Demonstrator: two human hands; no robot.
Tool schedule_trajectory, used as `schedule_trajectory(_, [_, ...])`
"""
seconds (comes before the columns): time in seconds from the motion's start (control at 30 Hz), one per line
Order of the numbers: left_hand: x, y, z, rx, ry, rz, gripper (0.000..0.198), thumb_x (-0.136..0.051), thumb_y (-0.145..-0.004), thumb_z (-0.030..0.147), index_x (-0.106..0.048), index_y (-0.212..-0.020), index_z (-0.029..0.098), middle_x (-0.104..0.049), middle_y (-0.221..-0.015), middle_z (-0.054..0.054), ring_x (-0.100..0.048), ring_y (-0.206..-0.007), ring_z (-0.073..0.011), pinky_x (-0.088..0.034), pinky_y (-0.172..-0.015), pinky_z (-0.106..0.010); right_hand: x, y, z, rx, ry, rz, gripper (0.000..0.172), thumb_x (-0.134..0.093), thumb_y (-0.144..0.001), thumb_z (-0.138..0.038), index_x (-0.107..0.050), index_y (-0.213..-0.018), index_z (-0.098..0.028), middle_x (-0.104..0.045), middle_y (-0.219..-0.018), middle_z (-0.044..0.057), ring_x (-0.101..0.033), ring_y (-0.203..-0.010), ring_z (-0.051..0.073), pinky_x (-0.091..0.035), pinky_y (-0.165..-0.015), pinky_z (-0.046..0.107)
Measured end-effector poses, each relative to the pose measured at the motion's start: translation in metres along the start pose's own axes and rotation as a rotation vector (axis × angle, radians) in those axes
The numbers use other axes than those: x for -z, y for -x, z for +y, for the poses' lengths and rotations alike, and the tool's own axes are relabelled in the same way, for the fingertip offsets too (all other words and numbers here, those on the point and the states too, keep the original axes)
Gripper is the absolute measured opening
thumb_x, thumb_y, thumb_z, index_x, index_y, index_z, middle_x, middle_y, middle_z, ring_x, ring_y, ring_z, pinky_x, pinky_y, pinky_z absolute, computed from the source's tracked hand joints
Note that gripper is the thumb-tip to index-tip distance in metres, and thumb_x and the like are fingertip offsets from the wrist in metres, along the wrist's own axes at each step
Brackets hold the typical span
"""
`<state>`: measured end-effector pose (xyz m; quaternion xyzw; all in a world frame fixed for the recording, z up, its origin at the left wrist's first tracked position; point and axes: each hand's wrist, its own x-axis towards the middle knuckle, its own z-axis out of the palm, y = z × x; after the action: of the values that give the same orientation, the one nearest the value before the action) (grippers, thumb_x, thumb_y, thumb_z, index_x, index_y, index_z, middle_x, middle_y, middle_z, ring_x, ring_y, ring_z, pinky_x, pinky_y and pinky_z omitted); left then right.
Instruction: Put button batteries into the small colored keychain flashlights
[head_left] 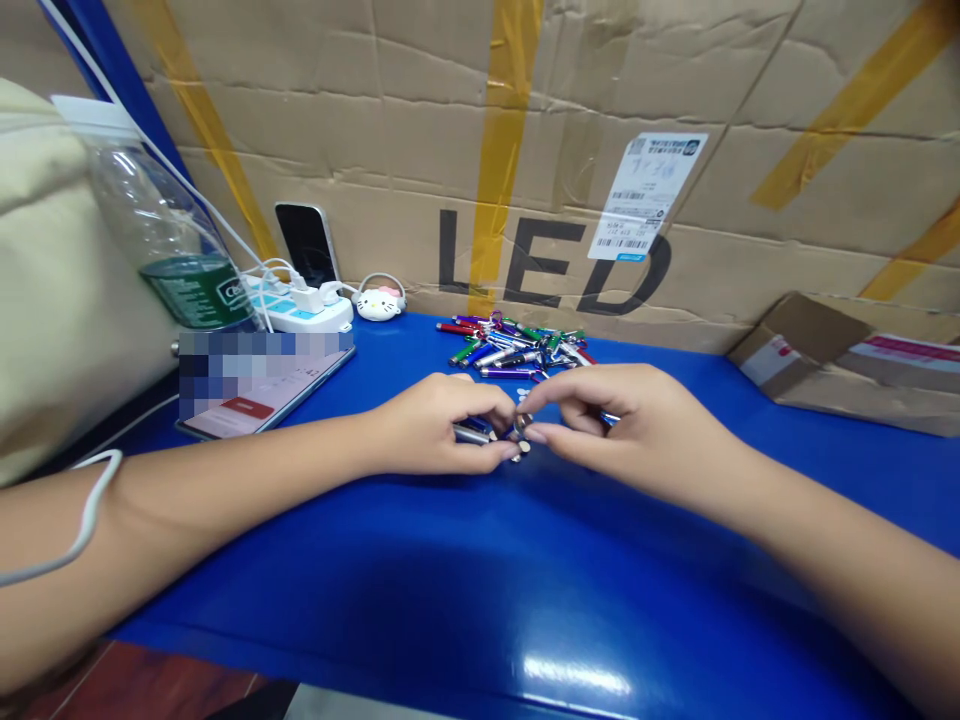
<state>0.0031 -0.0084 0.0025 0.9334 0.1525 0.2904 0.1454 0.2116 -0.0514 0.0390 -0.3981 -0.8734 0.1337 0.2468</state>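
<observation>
My left hand [442, 425] rests on the blue table [480, 580] with its fingers closed round a small silver metal tube [471, 434]. My right hand [607, 415] meets it fingertip to fingertip and pinches a tiny round part [523, 424] at the tube's end. Another small disc [525, 447] lies on the table just under the fingertips. Behind both hands lies a pile of several coloured mini flashlights [517, 345] in blue, green, red, purple and silver.
A cardboard wall marked LED [555, 265] closes off the back. At the left lie a tablet [262, 385], a white power strip [307, 308], a phone leaning upright [306, 245], a plastic bottle [165, 230] and a small cat-shaped gadget [379, 300]. A flat cardboard box [855, 365] sits at the right.
</observation>
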Motion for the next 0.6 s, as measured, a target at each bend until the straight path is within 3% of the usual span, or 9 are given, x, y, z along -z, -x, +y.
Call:
schedule_trajectory(0.4, [0.001, 0.001, -0.002, 0.007, -0.010, -0.007, 0.010, -0.061, -0.080, 0.024, -0.065, -0.085, 0.016, -0.071, -0.078, -0.001, -0.063, -0.074, -0.0111, -0.044, -0.073, -0.020, 0.000, 0.000, 0.000, -0.017, -0.028, -0.035, 0.019, -0.058, -0.081, -0.031, -0.067, -0.094, -0.020, -0.031, -0.049, -0.008, -0.031, -0.045, 0.007, -0.025, -0.046, 0.020])
schedule_trajectory(0.53, [0.001, 0.001, -0.002, 0.025, -0.047, -0.018, 0.014, -0.060, -0.081, 0.027, -0.066, -0.089, 0.018, -0.072, -0.083, -0.001, -0.064, -0.078, -0.0122, -0.044, -0.077, -0.022, 0.010, -0.001, 0.015, -0.170, -0.128, -0.003, 0.025, -0.056, -0.082, -0.037, -0.063, -0.097, -0.018, -0.036, -0.052, -0.008, -0.036, -0.045, 0.007, -0.029, -0.044, 0.020])
schedule_trajectory(0.6, [0.002, 0.001, -0.002, 0.038, -0.079, -0.017, 0.016, -0.060, -0.081, 0.029, -0.067, -0.090, 0.018, -0.072, -0.086, -0.002, -0.064, -0.080, -0.0132, -0.044, -0.078, -0.023, 0.014, -0.002, 0.026, -0.232, -0.061, -0.022, 0.027, -0.057, -0.081, -0.040, -0.063, -0.098, -0.019, -0.039, -0.052, -0.007, -0.037, -0.045, 0.008, -0.030, -0.044, 0.020])
